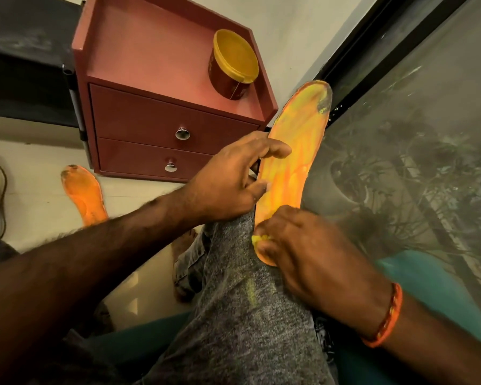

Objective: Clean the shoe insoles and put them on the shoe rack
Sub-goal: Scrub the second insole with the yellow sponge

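Head view: left hand (228,179) grips the insole (292,162) on the knee, right hand (303,245) pinches a yellow sponge (257,239) at its heel. Toe grime remains; second insole (84,193) lies on the floor, still dirty-looking.

Insole (292,151) wet-glossy, perhaps foam; knobs (182,133) shiny metal.

Warm, dim indoor light tints everything I see yellow-orange. My right hand (314,254) is smeared with motion blur, while my left hand (231,179) stays fairly sharp. The wide lens bends the window frame (372,37) and edges; the glass looks hazy.
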